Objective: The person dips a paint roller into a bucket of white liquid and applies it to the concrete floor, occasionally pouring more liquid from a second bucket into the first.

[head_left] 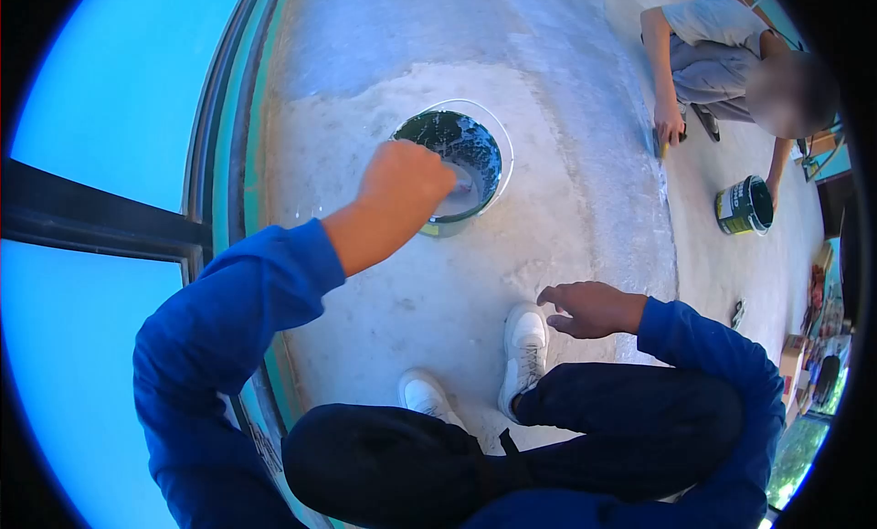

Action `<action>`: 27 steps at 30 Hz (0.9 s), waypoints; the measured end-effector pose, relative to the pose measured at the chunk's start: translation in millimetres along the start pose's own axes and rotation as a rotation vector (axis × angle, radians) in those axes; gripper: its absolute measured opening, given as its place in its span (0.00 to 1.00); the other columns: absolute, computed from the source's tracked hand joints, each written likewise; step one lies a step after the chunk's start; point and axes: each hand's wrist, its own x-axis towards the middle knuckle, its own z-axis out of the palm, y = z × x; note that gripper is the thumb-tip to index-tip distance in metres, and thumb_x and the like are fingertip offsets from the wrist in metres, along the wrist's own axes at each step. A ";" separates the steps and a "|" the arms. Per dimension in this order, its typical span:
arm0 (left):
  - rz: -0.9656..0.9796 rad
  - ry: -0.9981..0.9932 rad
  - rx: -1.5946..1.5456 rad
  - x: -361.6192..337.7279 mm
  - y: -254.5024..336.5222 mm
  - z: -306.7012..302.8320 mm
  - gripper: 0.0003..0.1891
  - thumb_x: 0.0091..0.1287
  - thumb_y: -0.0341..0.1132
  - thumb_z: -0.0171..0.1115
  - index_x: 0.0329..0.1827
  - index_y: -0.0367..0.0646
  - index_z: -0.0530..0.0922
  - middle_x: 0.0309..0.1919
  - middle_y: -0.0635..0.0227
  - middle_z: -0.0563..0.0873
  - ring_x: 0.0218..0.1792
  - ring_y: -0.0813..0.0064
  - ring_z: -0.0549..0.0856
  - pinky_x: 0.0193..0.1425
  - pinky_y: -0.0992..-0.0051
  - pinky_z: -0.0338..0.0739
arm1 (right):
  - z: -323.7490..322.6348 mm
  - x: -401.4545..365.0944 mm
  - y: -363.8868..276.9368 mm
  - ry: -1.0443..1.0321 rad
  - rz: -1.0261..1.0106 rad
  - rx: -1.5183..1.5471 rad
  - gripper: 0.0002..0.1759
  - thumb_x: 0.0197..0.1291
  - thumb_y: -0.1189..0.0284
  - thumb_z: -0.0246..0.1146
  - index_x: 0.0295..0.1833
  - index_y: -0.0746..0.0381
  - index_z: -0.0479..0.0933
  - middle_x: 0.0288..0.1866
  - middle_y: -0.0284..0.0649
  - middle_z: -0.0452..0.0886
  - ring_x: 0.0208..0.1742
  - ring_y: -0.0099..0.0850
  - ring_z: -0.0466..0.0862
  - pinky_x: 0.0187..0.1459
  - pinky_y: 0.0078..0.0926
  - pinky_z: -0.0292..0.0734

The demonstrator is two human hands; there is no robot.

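Note:
My left hand (406, 186) is closed over the near left rim of a dark green bucket (498, 154) with a wire handle. Its fingers are wrapped round something I cannot make out, above greyish liquid (468, 195) inside the bucket. Dark residue and pale splashes coat the bucket's inner wall. My right hand (589, 310) hangs over the floor beside my right shoe (525, 346), fingers apart and holding nothing.
A co-worker (708, 58) crouches at the upper right, one hand low on the floor, the other by a second dark bucket (731, 207). Glass panels with a dark frame (100, 214) run along the left. Boxes (793, 365) lie at the far right.

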 end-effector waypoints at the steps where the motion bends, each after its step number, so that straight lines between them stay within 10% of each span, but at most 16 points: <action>1: -0.017 0.029 0.029 3.1 4.5 10.4 0.02 0.48 0.27 0.66 0.24 0.45 0.84 0.30 0.61 0.84 0.36 0.61 0.86 0.31 0.67 0.80 | 2.6 1.5 0.0 0.015 -0.022 -0.001 0.23 0.67 0.64 0.57 0.64 0.60 0.67 0.50 0.52 0.80 0.48 0.49 0.82 0.50 0.44 0.75; 27: -0.007 -0.062 -0.022 17.0 -10.4 10.2 0.02 0.47 0.28 0.66 0.23 0.46 0.83 0.30 0.60 0.86 0.31 0.61 0.86 0.33 0.66 0.80 | 13.1 -3.3 1.9 -0.075 -0.012 0.029 0.23 0.66 0.61 0.56 0.61 0.62 0.69 0.45 0.54 0.82 0.49 0.51 0.82 0.51 0.47 0.74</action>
